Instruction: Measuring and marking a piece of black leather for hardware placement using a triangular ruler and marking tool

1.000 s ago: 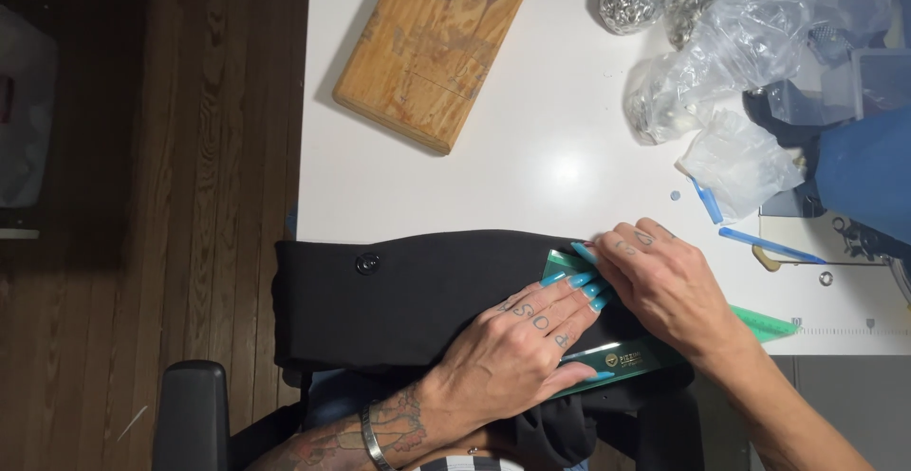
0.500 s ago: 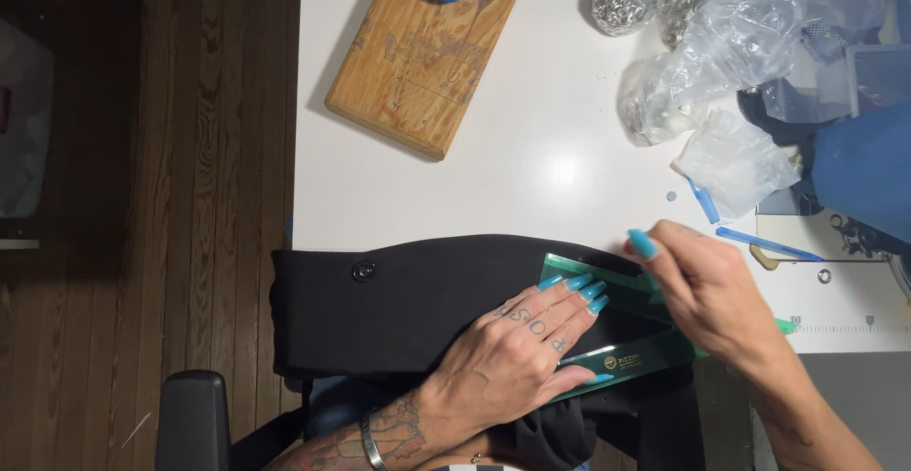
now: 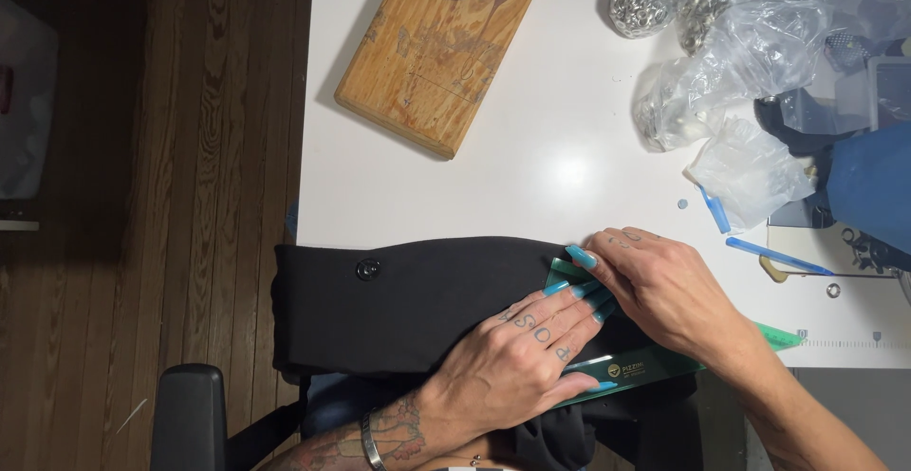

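Now, left hand (image 3: pixel 517 352): flat, fingers spread, pressing the green ruler (image 3: pixel 631 369) onto the black fabric (image 3: pixel 418 295), gripping nothing.
Right hand (image 3: pixel 664 286): fingertips down on the ruler's far end, touching the left fingertips, holding nothing.
Fabric: lying across the near edge of the white table (image 3: pixel 531 163), button (image 3: pixel 367 268) towards its left.
Far off: wooden block (image 3: pixel 441 49), plastic bags (image 3: pixel 750 54).

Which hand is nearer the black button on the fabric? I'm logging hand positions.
Left. The left hand lies flat on the black fabric, right of the button; the right hand rests farther right, on the green ruler.
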